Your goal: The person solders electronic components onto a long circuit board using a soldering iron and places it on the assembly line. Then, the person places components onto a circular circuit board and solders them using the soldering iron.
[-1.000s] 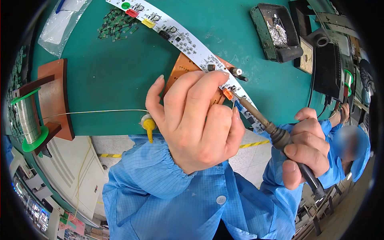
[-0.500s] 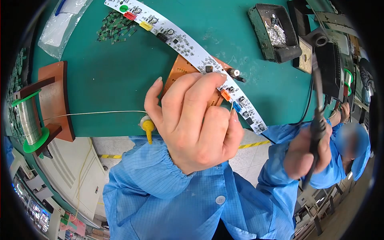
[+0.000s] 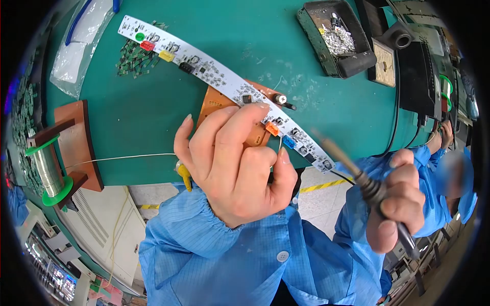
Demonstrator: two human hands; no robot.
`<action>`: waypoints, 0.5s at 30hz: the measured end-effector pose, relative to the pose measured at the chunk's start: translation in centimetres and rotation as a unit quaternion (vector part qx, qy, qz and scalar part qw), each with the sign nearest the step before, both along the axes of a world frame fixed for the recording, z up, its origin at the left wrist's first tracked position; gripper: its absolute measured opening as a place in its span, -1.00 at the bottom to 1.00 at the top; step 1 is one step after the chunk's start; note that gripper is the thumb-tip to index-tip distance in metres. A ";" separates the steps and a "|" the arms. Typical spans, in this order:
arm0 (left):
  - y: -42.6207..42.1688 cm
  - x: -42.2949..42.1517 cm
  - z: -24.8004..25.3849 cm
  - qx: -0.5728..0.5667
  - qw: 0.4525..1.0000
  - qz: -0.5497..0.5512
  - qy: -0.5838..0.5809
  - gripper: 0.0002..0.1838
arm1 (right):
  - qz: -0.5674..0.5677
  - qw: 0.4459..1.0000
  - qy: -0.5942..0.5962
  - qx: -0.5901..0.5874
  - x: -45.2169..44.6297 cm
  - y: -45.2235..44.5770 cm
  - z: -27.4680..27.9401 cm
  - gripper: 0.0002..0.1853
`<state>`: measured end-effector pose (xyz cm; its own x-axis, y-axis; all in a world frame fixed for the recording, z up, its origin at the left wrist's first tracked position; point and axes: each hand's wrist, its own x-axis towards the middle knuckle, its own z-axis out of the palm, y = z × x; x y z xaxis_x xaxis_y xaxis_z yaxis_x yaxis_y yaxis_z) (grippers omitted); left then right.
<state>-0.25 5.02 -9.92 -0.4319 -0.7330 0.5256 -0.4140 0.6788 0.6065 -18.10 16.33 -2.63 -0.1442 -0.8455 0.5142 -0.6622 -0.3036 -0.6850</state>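
My left hand [image 3: 235, 168] lies over a long, curved white circuit board [image 3: 224, 79], its fingertips at the board's lower edge. Between its thumb and forefinger a thin solder wire [image 3: 127, 157] is pinched, the short end pointing up near the orange connector [image 3: 272, 128] and blue connector [image 3: 289, 142]. My right hand [image 3: 400, 206] grips a soldering iron [image 3: 371, 187] by its dark handle. The iron's blurred tip points up and left, close to the board's right end; whether it touches is unclear. Beneath the board sits a brown fixture plate [image 3: 210, 104] with a screw post [image 3: 280, 99].
A solder spool [image 3: 49, 171] hangs on a brown stand [image 3: 81, 137] at left. Small green boards [image 3: 133, 61] are piled beyond the white board. At upper right stand a metal tray [image 3: 337, 41] of solder scraps and a sponge holder [image 3: 384, 64]. A co-worker [image 3: 451, 178] is at far right.
The soldering iron has swung from nearly upright to slanting leftward, its tip now nearer the board. The whole view has shifted slightly. My left hand still pinches the solder wire.
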 end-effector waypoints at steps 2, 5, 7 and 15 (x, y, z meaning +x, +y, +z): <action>0.0 0.0 -0.1 -0.001 1.000 -0.003 -0.005 -0.80 | 0.007 1.000 -0.012 -0.003 0.6 -0.8 0.1 -0.81; 0.0 0.6 -0.6 -0.008 1.000 -0.011 -0.017 -0.81 | 0.024 0.999 -0.002 0.037 1.3 -1.4 0.3 -0.80; -0.1 0.8 -0.7 -0.010 1.000 -0.013 -0.022 -0.81 | 0.051 0.996 0.016 0.078 1.3 -1.7 0.3 -0.76; -0.1 0.3 -0.6 0.004 1.000 0.023 -0.004 -0.77 | 0.073 0.996 0.016 0.054 0.9 -2.8 0.2 -0.80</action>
<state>0.00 4.95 -10.51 -0.4015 -0.7561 0.5169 -0.4487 0.6544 0.6086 -17.16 13.54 -2.40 -0.0007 -0.9072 0.4208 -0.6393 -0.3232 -0.6978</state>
